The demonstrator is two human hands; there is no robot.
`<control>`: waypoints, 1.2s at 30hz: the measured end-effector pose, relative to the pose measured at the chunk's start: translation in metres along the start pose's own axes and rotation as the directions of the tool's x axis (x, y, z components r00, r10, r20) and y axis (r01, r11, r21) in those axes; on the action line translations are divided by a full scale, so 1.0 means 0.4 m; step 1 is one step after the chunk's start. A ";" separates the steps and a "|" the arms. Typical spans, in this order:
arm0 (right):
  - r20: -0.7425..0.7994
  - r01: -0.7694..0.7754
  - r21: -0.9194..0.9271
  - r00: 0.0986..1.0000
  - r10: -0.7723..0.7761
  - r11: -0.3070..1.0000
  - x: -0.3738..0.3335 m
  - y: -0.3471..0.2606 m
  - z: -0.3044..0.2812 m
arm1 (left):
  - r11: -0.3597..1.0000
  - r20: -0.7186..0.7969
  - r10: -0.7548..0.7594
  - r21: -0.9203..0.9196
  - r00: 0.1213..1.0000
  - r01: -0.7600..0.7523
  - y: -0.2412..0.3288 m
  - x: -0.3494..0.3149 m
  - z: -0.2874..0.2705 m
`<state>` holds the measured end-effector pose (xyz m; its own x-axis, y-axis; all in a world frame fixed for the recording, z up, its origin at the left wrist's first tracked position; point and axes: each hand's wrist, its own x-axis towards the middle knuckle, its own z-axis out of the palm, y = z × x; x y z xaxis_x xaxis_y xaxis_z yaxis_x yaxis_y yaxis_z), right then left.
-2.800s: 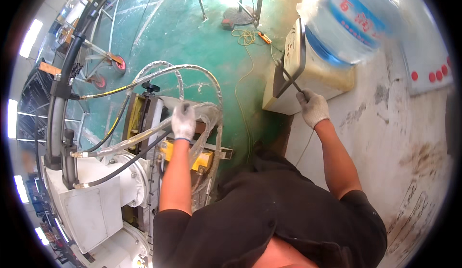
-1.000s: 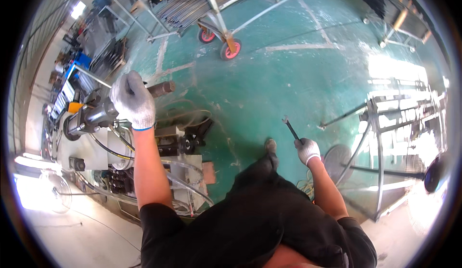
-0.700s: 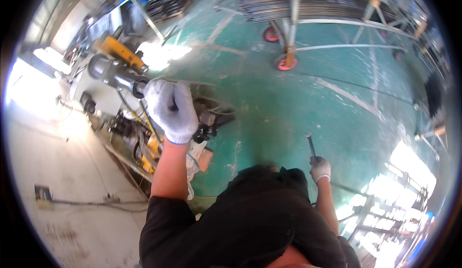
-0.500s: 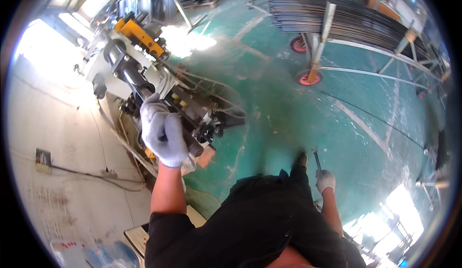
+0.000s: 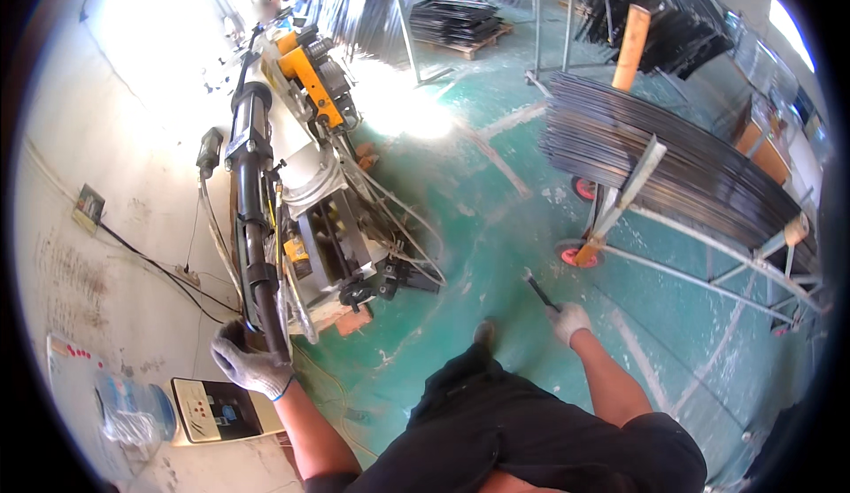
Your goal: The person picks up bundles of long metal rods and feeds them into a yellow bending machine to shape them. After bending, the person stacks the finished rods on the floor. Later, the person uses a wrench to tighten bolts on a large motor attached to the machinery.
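Observation:
My left hand, in a grey-white knit glove, is at the near end of a long dark metal rod. Its fingers are loosely curved and spread to the rod's left, with a gap showing; the rod's end overlaps the glove, and contact is unclear. The rod runs from a black cylinder along a machine with a yellow unit, hoses and clamps. My right hand, gloved too, is closed around a dark wrench, held low over the floor with its head pointing up-left.
On the right, a wheeled metal rack carries a stack of long dark bars. A control box and a large clear bottle stand by the left wall. Hoses loop off the machine's right side. Stacked dark sheets lie on a pallet beyond.
My view has shifted, showing more of the machine and rack. My left hand has dropped back toward the rod's near end, its fingers looser. My right hand has swung forward with the wrench.

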<state>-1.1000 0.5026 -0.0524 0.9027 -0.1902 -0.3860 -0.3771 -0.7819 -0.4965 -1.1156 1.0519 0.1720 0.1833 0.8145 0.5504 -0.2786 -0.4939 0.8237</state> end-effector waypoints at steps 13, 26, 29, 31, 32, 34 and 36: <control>0.121 0.257 0.355 0.941 -0.317 0.899 0.461 -0.477 -0.163 | 0.474 0.778 -0.628 0.382 0.001 0.793 -0.192 -0.583 0.607; 0.134 0.338 0.543 0.869 -0.476 0.769 0.994 -0.781 -0.356 | 0.332 0.844 -0.531 0.284 -0.070 0.899 -0.207 -0.458 1.398; 0.104 0.451 0.441 0.833 -0.543 0.776 1.157 -0.861 -0.394 | 0.216 0.822 -0.568 0.200 -0.044 0.956 -0.250 -0.431 1.551; 0.147 0.426 0.521 0.809 -0.569 0.740 1.238 -0.927 -0.408 | 0.241 0.798 -0.603 0.186 -0.003 0.953 -0.265 -0.393 1.623; 0.171 0.410 0.559 0.793 -0.584 0.721 1.277 -0.971 -0.415 | 0.306 0.789 -0.613 0.189 0.041 0.933 -0.278 -0.355 1.668; 0.226 0.431 0.497 0.773 -0.592 0.753 1.338 -1.071 -0.445 | 0.408 0.751 -0.648 0.201 0.127 0.891 -0.289 -0.281 1.717; 0.192 0.559 0.434 0.709 -0.679 0.707 1.393 -1.174 -0.454 | 0.518 0.724 -0.650 0.197 0.233 0.832 -0.298 -0.219 1.753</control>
<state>-0.3825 0.6558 0.1070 0.8561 0.5096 -0.0861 0.1476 -0.4008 -0.9042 -0.4372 0.8258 0.1211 0.9059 0.2908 -0.3079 0.1938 0.3618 0.9119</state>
